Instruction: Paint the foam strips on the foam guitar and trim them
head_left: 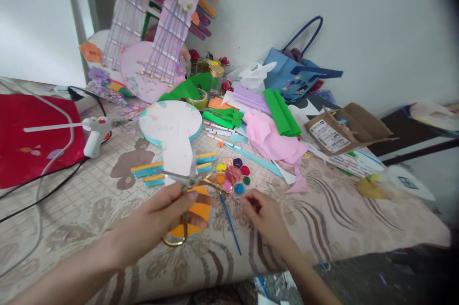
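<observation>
My left hand [175,209] is closed around a pair of scissors [190,180] with gold handles, held above the table with the blades pointing left. Below it lies an orange rounded piece [202,210], partly covered by the hand. My right hand [265,216] has its fingers curled together just right of a flower-shaped paint palette [234,174]; whether anything is in them I cannot make out. Between my hands lies a blue paintbrush [231,226]. Beyond the scissors rests a white guitar-shaped cutout [170,118] with blue edges, flanked by orange-and-blue strips [147,170].
A white glue gun [96,135] with its cable lies left, beside red sheet material [36,142]. Pink fabric-like material [268,140], green rolls [282,113] and an open cardboard box [344,128] are to the right. Decorated guitar shapes [143,66] and a blue bag [294,73] stand behind.
</observation>
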`<state>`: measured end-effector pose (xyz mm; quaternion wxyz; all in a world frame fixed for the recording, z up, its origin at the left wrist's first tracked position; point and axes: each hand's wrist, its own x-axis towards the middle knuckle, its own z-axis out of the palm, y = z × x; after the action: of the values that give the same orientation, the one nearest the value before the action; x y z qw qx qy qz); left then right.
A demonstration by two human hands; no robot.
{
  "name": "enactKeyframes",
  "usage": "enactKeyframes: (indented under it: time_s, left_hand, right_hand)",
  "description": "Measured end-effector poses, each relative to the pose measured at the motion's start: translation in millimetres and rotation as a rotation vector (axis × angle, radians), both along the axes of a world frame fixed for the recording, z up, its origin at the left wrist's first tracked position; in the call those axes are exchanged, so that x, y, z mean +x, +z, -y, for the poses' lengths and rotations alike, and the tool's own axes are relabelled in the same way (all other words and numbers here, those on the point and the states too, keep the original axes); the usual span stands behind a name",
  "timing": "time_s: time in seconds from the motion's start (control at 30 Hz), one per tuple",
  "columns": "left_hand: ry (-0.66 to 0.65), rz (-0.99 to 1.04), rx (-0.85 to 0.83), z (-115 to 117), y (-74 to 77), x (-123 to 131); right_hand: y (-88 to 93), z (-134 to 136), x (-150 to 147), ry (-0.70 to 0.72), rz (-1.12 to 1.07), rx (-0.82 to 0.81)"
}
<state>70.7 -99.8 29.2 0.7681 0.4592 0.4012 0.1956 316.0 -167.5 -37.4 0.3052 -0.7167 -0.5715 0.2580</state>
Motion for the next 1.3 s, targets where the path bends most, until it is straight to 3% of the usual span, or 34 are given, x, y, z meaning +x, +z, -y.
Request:
enactKeyframes:
  time_s: [0.1, 0.2, 0.3, 0.4, 0.57, 0.73, 1.3]
  left_hand:
    - [0.056, -0.014, 0.066, -12, 11.4, -21]
    - [0.097, 0.016, 0.178, -21, 19.8, -36]
    - [0.105, 0.036, 0.18, -25, 20.9, -48]
    - [0.163, 0.06, 0.15, -25, 17.1, -58]
    - [0.264, 0.098, 0.017, -24, 14.7, -63]
    - [0.251, 0.174, -0.023, -24, 9.8, -58]
    - [0.274, 0.134, -0.016, -24, 4.9, -64]
  right_hand:
    - [-4.1, 6, -26, 0.14, 0.142, -0.086]
    - [-9.8, 7, -45, 0.124, 0.287, -0.109]
    - [-12.3, 9, -48, 0.107, 0.314, -0.098]
    - [-9.1, 10, -35, 0.071, 0.24, -0.013]
    - [-3.4, -3, 14, -0.08, 0.158, 0.17]
    - [-11.1, -28, 47, -0.094, 0.109, 0.058]
    - [-7.2, -57, 46, -0.002, 0.101, -0.109]
